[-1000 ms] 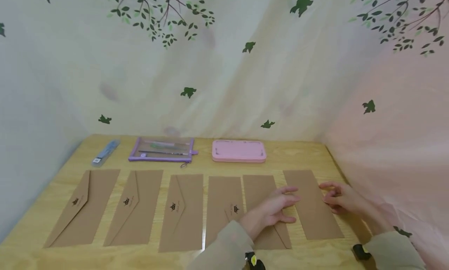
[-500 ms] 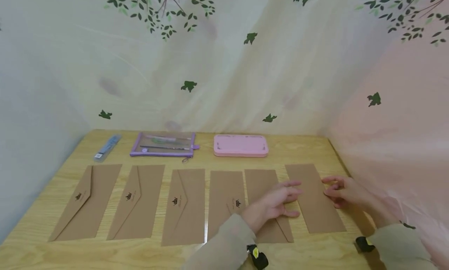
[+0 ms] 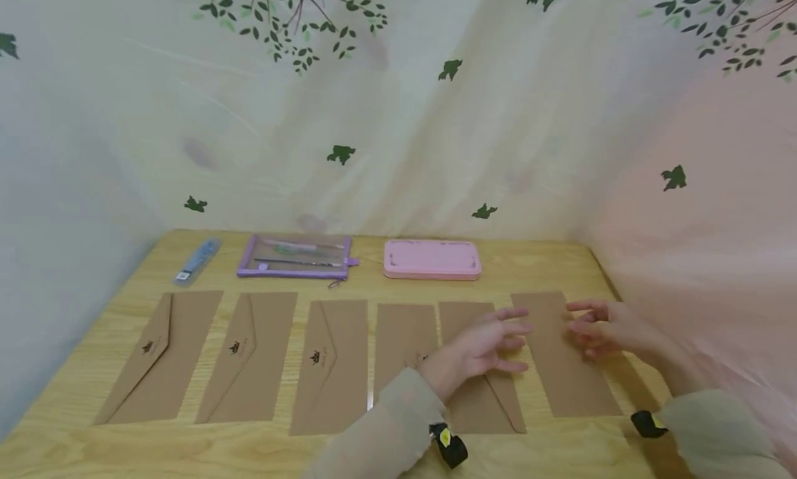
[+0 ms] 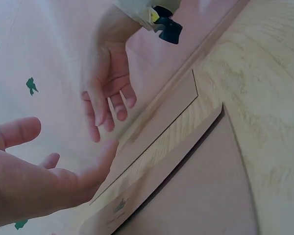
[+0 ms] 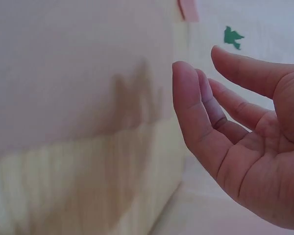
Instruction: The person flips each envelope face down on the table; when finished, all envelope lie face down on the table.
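Note:
Several brown envelopes lie side by side in a row on the table. Over the fifth envelope (image 3: pixel 482 396) from the left hovers the left hand (image 3: pixel 479 344), fingers spread and holding nothing. The rightmost envelope (image 3: pixel 573 368) shows a plain face; above its right edge is the right hand (image 3: pixel 613 330), empty with loosely bent fingers. In the left wrist view, the left hand (image 4: pixel 54 176) and right hand (image 4: pixel 108 83) face each other above the envelopes. The right wrist view shows the right hand (image 5: pixel 250 132) clear of the envelope (image 5: pixel 63 73), its shadow falling there.
Behind the row lie a blue packet (image 3: pixel 197 261), a purple-edged clear pouch (image 3: pixel 295 271) with pens inside, and a pink case (image 3: pixel 432 259). A printed cloth (image 3: pixel 398 133) hangs at the back edge and sides of the table (image 3: pixel 243 451).
The right hand has lifted off the rightmost envelope's right edge and moved slightly left over it. The left hand has shifted slightly left. The head view has tilted a little.

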Demonstrator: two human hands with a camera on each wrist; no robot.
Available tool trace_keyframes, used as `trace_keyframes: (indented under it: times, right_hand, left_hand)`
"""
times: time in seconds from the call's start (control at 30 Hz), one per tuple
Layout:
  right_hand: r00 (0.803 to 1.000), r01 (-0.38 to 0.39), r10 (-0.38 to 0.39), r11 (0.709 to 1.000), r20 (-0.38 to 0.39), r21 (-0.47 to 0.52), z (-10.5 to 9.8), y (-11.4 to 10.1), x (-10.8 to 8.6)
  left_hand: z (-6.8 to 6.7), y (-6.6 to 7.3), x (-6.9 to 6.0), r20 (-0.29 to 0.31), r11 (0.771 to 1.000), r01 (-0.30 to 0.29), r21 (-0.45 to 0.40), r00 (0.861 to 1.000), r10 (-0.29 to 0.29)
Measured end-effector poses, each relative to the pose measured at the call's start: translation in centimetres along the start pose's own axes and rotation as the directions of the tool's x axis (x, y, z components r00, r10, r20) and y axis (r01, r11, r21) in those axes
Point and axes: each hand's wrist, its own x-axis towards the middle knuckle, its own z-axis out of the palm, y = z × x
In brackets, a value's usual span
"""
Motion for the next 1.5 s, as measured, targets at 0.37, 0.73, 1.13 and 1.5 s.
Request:
trace_keyframes:
  times: [0.37,0.73,1.13,1.5]
  right_hand:
    - [0.986,0.165,-0.165,0.986,-0.012,0.039,4.3,-4.2,-0.1]
    - [0.962,0.251,-0.263,0.956,0.066,0.152,9.8,-5.6,-0.2]
    - [0.969,0.221,-0.236,0.958,0.068,0.181,11.1,-3.9,0.2]
    - [0.979,0.167,-0.185,0.968,0.086,0.185,10.7,-3.6,0.4]
  left_hand:
    - [-3.1,4.5,-1.8,0.052,0.991,-0.071,0.11,0.997,0.065]
    - [-7.8,6.5,-4.6,0.077,0.982,-0.087,0.167,0.994,0.075]
    - [-9.8,4.2,-6.5,0.09,0.983,-0.047,0.175,0.995,0.032]
    - [-10.3,3.2,-6.7,0.081,0.983,-0.022,0.18,0.997,0.008]
